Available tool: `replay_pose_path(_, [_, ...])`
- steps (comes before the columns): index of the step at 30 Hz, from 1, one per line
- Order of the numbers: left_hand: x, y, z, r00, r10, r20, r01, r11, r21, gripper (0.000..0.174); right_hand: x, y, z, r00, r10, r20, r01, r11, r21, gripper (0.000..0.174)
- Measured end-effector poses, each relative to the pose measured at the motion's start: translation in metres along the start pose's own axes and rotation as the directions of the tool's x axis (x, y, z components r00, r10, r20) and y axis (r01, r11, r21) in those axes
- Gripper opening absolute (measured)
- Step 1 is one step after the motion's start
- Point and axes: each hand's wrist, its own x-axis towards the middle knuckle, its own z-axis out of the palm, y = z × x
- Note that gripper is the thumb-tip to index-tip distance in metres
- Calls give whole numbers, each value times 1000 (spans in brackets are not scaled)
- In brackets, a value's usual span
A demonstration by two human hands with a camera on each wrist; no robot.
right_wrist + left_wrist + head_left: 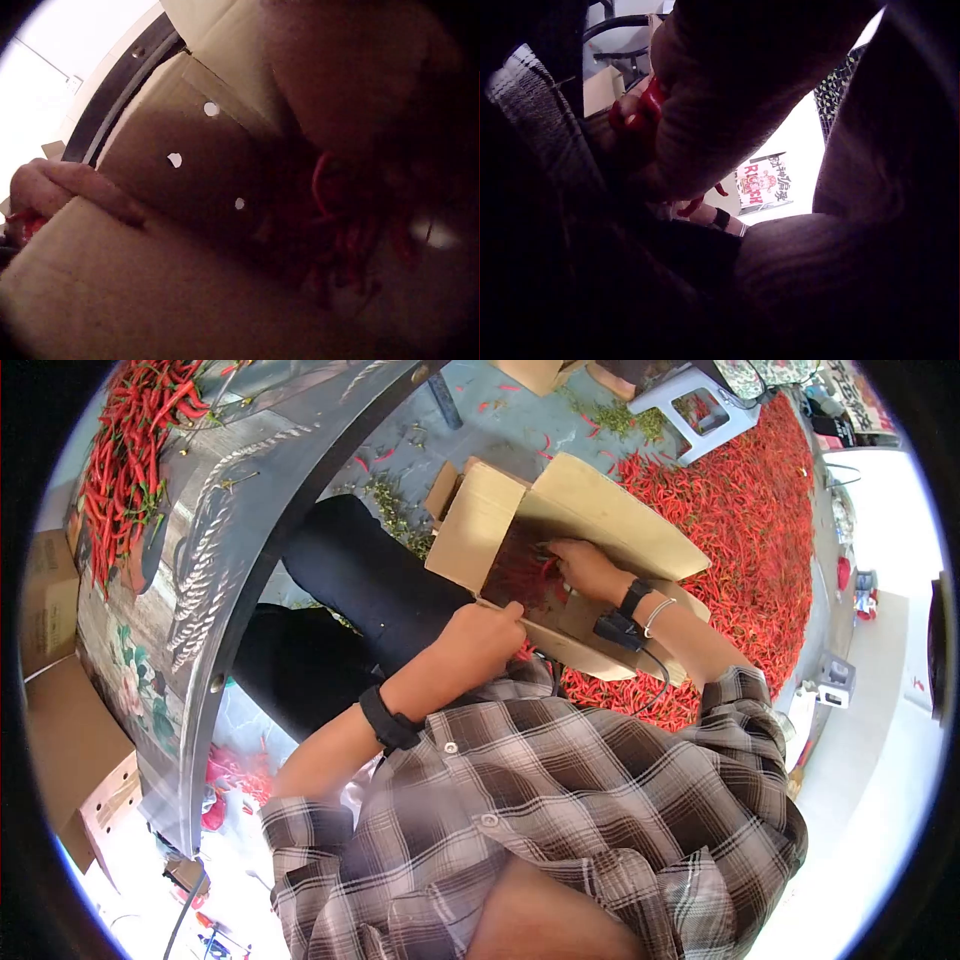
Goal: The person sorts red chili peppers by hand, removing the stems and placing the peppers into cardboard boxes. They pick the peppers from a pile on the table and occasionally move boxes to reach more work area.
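Observation:
A cardboard box (570,645) with raised flaps sits tilted beside the person's lap. At its near edge, the left hand (480,643) grips the wall, one finger lying over the inside in the right wrist view. Shiny red chilies (654,97) show in that same hand's curled fingers in the left wrist view. Inside the box, the right hand (592,570) holds red chilies (547,568) by its fingertips. More chilies (349,247) hang and lie below the right hand in the right wrist view, where the box's depth is dark.
A large heap of red chilies (740,510) covers the floor beyond the box. On the left stands a table (235,560) bearing another chili pile (140,460). A white plastic stool (695,415) stands at the back, with green stems (615,420) scattered near it.

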Motion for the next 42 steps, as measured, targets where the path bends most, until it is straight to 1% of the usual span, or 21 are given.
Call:
replay_pose_path(2, [-2, -1, 1, 1000, 0, -2, 0, 1000, 0, 8, 9, 4, 11, 998, -43, -52, 45, 998, 37, 29])
replay_pose_path(4, [-2, -2, 2, 1000, 0, -22, 0, 1000, -6, 9, 16, 5, 18, 999, 39, -9, -40, 991, -128, 42])
replay_pose_path(5, [-2, -2, 2, 1000, -3, -25, 3, 1000, -6, 9, 18, 7, 20, 999, 36, -8, -37, 991, -130, 42])
replay_pose_path(8, [-2, -2, 2, 1000, -5, -22, 4, 1000, -4, 8, 21, 8, 23, 994, -66, -83, 47, 977, -207, 41])
replay_pose_path(10, [-2, -1, 2, 999, -15, -43, 15, 1000, -17, 6, 17, -7, 11, 995, 97, 2, -97, 995, -37, 41])
replay_pose_path(14, [-1, -2, -1, 1000, -6, -24, 5, 1000, -18, 7, 17, -13, 6, 983, 160, 87, -156, 986, -57, 38])
replay_pose_path(16, [-1, -3, 0, 999, -8, -34, 7, 1000, -29, 6, 18, -4, 14, 995, -46, -91, 25, 974, -227, 33])
replay_pose_path(17, [-2, -4, 0, 999, -13, -36, 12, 999, -30, 6, 17, 2, 14, 995, -51, -86, 30, 973, -228, 33])
replay_pose_path(19, [-3, -3, -3, 1000, 1, -12, -1, 999, -37, 6, 6, -9, 1, 998, 65, 21, -63, 996, -61, 27])
replay_pose_path(20, [-3, -3, -4, 1000, 0, -12, 0, 999, -39, 6, 0, -7, -1, 998, 65, 24, -63, 996, -61, 27])
replay_pose_path(22, [-1, -2, -6, 1000, -12, 0, 12, 999, -34, 5, -13, -3, -8, 980, -108, -170, 98, 993, -66, 19])
replay_pose_path(23, [0, -3, -5, 1000, -6, -3, 6, 999, -35, 5, -18, -1, -12, 980, -103, -172, 92, 993, -69, 19])
replay_pose_path(25, [1, -4, -2, 999, -25, 31, 25, 1000, -6, 5, -30, -14, -31, 961, -195, -197, 203, 979, 19, 15])
replay_pose_path(26, [1, -4, -2, 999, -23, 29, 23, 1000, -7, 5, -36, -21, -41, 961, -194, -197, 201, 979, 17, 15])
replay_pose_path(27, [1, -4, -3, 999, -24, 33, 24, 1000, -9, 5, -41, -29, -50, 996, 77, -50, -59, 951, 303, 15])
replay_pose_path(28, [1, -3, -3, 999, -24, 37, 25, 1000, -12, 5, -47, -36, -57, 941, 295, 164, -337, 786, 518, 15])
replay_pose_path(29, [1, -4, -2, 999, -23, 37, 23, 1000, -12, 5, -53, -41, -63, 941, 297, 163, -338, 786, 518, 15])
replay_pose_path(31, [1, -4, -2, 1000, -21, 18, 21, 1000, 0, 5, -66, -48, -73, 961, 259, 98, -233, 565, 791, 15])
replay_pose_path(36, [5, -6, -3, 998, -58, 34, 58, 998, 9, 6, -94, -53, -83, 947, 318, 44, -195, 462, 865, 15])
replay_pose_path(38, [6, -7, -4, 997, -76, 30, 76, 997, 9, 6, -103, -54, -81, 926, 373, 55, -192, 342, 920, 15])
replay_pose_path(42, [14, -15, -4, 993, -113, -26, 112, 993, -26, 7, -115, -53, -84, 924, 382, 19, -150, 316, 937, 15])
